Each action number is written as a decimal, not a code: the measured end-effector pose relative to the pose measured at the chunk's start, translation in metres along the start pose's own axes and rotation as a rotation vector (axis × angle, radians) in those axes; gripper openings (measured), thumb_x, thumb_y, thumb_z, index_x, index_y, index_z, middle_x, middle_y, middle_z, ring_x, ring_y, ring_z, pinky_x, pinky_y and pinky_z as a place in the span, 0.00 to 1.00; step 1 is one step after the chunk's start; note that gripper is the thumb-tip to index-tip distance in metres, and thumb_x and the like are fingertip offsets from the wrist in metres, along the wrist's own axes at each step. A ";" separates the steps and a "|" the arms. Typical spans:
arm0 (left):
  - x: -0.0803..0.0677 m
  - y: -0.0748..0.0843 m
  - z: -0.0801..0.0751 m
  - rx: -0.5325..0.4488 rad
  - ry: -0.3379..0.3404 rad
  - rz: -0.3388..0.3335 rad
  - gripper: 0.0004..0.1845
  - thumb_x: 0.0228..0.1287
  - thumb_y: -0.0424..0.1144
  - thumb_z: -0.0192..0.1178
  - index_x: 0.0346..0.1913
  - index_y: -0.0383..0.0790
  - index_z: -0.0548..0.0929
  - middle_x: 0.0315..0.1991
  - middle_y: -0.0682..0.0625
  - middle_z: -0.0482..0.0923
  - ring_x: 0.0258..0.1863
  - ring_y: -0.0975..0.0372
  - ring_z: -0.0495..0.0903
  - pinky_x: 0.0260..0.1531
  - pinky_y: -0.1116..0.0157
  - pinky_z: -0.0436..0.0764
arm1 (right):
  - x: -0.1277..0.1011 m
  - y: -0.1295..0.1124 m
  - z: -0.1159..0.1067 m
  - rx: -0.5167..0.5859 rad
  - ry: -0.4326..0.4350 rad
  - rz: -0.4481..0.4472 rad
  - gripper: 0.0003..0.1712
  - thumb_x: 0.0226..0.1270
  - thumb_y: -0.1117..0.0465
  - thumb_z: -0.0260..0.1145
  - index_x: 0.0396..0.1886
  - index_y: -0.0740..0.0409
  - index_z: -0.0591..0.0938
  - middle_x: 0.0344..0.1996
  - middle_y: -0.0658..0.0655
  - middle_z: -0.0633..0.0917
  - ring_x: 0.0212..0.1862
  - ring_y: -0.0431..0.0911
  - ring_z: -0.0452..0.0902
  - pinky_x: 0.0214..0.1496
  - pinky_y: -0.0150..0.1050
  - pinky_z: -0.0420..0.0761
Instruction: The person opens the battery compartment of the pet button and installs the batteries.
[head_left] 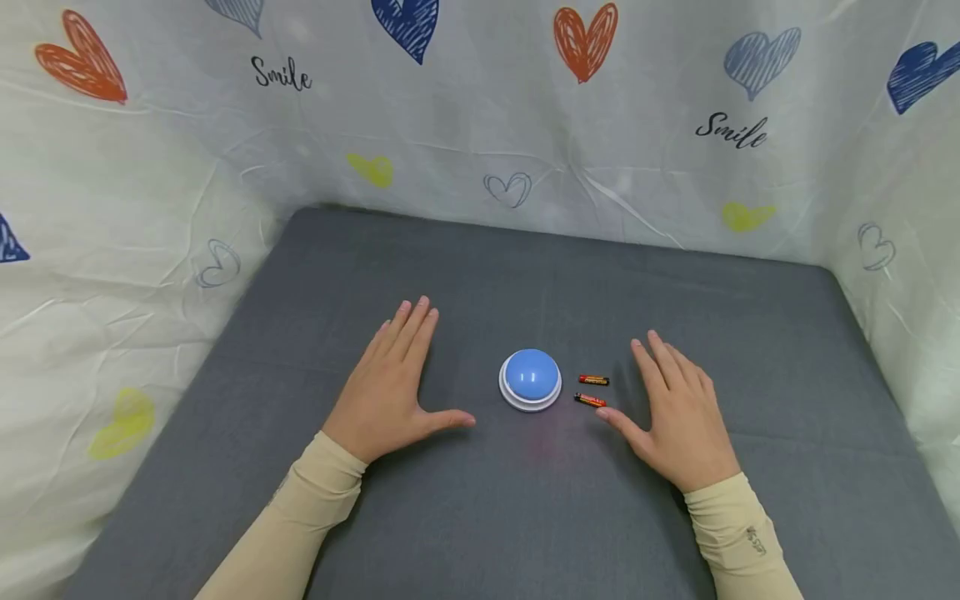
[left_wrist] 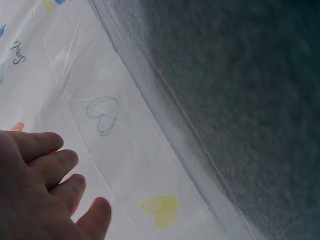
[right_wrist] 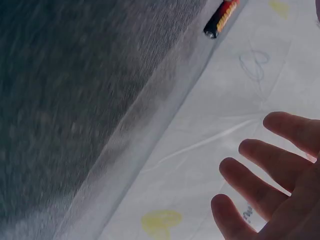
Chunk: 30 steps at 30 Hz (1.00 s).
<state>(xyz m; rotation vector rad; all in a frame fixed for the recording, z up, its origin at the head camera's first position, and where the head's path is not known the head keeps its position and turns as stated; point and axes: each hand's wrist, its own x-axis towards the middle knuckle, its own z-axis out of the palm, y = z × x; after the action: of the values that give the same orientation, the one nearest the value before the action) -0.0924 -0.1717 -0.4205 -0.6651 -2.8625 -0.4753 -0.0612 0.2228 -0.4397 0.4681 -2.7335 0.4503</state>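
Observation:
A round blue dome button on a white base (head_left: 530,380) sits in the middle of the grey mat (head_left: 480,275). Two small red-and-black batteries (head_left: 592,390) lie just right of it, one behind the other. My left hand (head_left: 393,385) lies flat on the mat left of the button, fingers straight, thumb pointing toward it. On the other side my right hand (head_left: 675,412) rests flat too, its thumb tip close to the nearer battery. Neither hand holds anything. The right wrist view shows one battery (right_wrist: 221,17) and my spread fingers (right_wrist: 260,165).
A white cloth with printed hearts and the word "Smile" (head_left: 525,125) walls the mat at the back and on both sides. The left wrist view shows my fingers (left_wrist: 45,170) against that cloth beside the mat's edge.

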 end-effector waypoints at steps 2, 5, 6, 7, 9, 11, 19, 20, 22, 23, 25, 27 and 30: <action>0.001 0.003 0.001 0.002 -0.010 0.016 0.78 0.46 0.85 0.70 0.89 0.40 0.48 0.90 0.44 0.44 0.90 0.47 0.45 0.84 0.40 0.56 | 0.002 -0.004 0.002 0.004 -0.013 -0.013 0.58 0.61 0.34 0.79 0.81 0.61 0.70 0.80 0.69 0.71 0.78 0.68 0.69 0.75 0.69 0.68; 0.004 0.010 0.004 0.006 -0.031 0.049 0.78 0.47 0.85 0.69 0.89 0.39 0.49 0.90 0.43 0.45 0.90 0.47 0.46 0.84 0.42 0.58 | 0.006 -0.012 0.005 0.017 -0.040 -0.051 0.57 0.62 0.35 0.79 0.81 0.61 0.71 0.79 0.68 0.72 0.78 0.66 0.69 0.75 0.68 0.69; 0.005 0.013 0.004 0.009 -0.038 0.063 0.77 0.48 0.85 0.69 0.89 0.39 0.49 0.90 0.43 0.45 0.90 0.48 0.46 0.84 0.42 0.59 | 0.008 -0.015 0.007 0.020 -0.049 -0.066 0.56 0.63 0.35 0.79 0.81 0.61 0.71 0.79 0.67 0.72 0.78 0.66 0.69 0.75 0.68 0.69; 0.006 0.017 0.004 0.006 -0.046 0.075 0.77 0.48 0.84 0.69 0.89 0.38 0.49 0.90 0.43 0.46 0.90 0.48 0.47 0.84 0.43 0.60 | 0.010 -0.018 0.008 0.022 -0.060 -0.081 0.55 0.63 0.35 0.79 0.81 0.61 0.72 0.79 0.67 0.72 0.78 0.66 0.69 0.76 0.68 0.69; 0.009 0.024 0.005 0.006 -0.061 0.097 0.77 0.48 0.84 0.70 0.88 0.38 0.50 0.90 0.43 0.47 0.90 0.48 0.49 0.84 0.44 0.61 | 0.014 -0.024 0.009 0.030 -0.088 -0.103 0.54 0.64 0.35 0.78 0.80 0.60 0.72 0.79 0.66 0.73 0.78 0.65 0.69 0.76 0.68 0.69; 0.013 0.030 0.005 0.005 -0.082 0.114 0.77 0.48 0.83 0.71 0.88 0.38 0.50 0.90 0.43 0.47 0.89 0.48 0.50 0.83 0.45 0.62 | 0.019 -0.030 0.010 0.036 -0.116 -0.119 0.52 0.66 0.35 0.77 0.80 0.60 0.73 0.79 0.65 0.73 0.78 0.64 0.70 0.77 0.68 0.69; 0.041 0.051 0.013 -0.010 -0.212 0.116 0.67 0.57 0.74 0.75 0.88 0.41 0.54 0.79 0.41 0.72 0.73 0.49 0.80 0.66 0.48 0.84 | 0.048 -0.047 0.012 0.094 -0.170 -0.170 0.48 0.68 0.38 0.78 0.78 0.59 0.75 0.71 0.63 0.82 0.70 0.60 0.80 0.72 0.63 0.78; 0.044 0.052 0.015 -0.017 -0.227 0.115 0.65 0.58 0.72 0.75 0.88 0.41 0.56 0.77 0.41 0.76 0.70 0.50 0.83 0.63 0.49 0.85 | 0.052 -0.049 0.014 0.104 -0.179 -0.175 0.47 0.68 0.38 0.78 0.78 0.59 0.76 0.70 0.62 0.83 0.69 0.60 0.82 0.71 0.62 0.79; 0.049 0.053 0.020 -0.039 -0.255 0.114 0.61 0.61 0.69 0.75 0.87 0.40 0.58 0.74 0.41 0.79 0.67 0.50 0.85 0.61 0.50 0.87 | 0.056 -0.053 0.018 0.124 -0.203 -0.187 0.46 0.68 0.39 0.78 0.77 0.59 0.77 0.69 0.61 0.84 0.67 0.59 0.83 0.70 0.61 0.81; 0.051 0.054 0.021 -0.053 -0.267 0.113 0.59 0.62 0.68 0.75 0.86 0.40 0.60 0.73 0.41 0.79 0.67 0.50 0.85 0.61 0.50 0.87 | 0.058 -0.054 0.020 0.131 -0.218 -0.194 0.45 0.68 0.39 0.78 0.76 0.59 0.77 0.68 0.61 0.84 0.66 0.58 0.84 0.69 0.60 0.81; 0.052 0.054 0.025 -0.081 -0.282 0.110 0.56 0.64 0.64 0.75 0.85 0.40 0.63 0.73 0.41 0.79 0.68 0.51 0.85 0.62 0.50 0.86 | 0.059 -0.056 0.025 0.137 -0.245 -0.210 0.44 0.69 0.41 0.78 0.76 0.59 0.77 0.68 0.60 0.84 0.66 0.58 0.84 0.68 0.58 0.82; 0.053 0.054 0.028 -0.111 -0.283 0.111 0.53 0.64 0.61 0.77 0.84 0.40 0.66 0.73 0.42 0.80 0.68 0.51 0.84 0.63 0.51 0.85 | 0.058 -0.057 0.030 0.140 -0.266 -0.217 0.43 0.69 0.43 0.79 0.76 0.59 0.77 0.68 0.60 0.84 0.65 0.57 0.85 0.67 0.57 0.83; 0.054 0.054 0.031 -0.144 -0.280 0.113 0.48 0.65 0.57 0.77 0.82 0.41 0.70 0.72 0.43 0.80 0.68 0.52 0.84 0.65 0.51 0.84 | 0.057 -0.057 0.034 0.146 -0.279 -0.214 0.41 0.70 0.46 0.78 0.76 0.59 0.77 0.68 0.60 0.84 0.65 0.57 0.85 0.67 0.56 0.83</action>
<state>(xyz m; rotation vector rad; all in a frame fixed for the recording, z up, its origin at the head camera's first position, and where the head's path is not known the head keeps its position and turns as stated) -0.1186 -0.0938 -0.4225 -0.9845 -3.0458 -0.6206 -0.1000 0.1445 -0.4348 0.9147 -2.8792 0.5676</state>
